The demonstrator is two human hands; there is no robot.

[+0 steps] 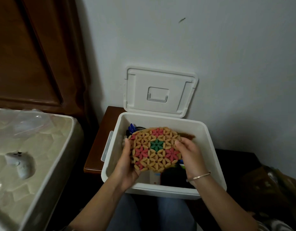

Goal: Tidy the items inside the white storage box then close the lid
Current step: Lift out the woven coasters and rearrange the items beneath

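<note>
The white storage box (208, 147) stands open on a low wooden stand, its lid (160, 92) leaning back against the wall. Over the box I hold a round beaded mat (156, 149), tan with pink flowers and a green centre. My left hand (127, 162) grips its left edge and my right hand (188, 154) grips its right edge. Under the mat lie a blue item (132, 128), a brown item (188, 135), a dark object (173, 178) and a white packet (154, 178), all partly hidden.
A mattress (32, 155) with a white controller (20, 162) on it lies to the left. The dark wooden headboard (32, 52) rises behind it. The brown stand (97, 144) carries the box. A patterned brown thing (267, 182) sits at the right. My knees are below the box.
</note>
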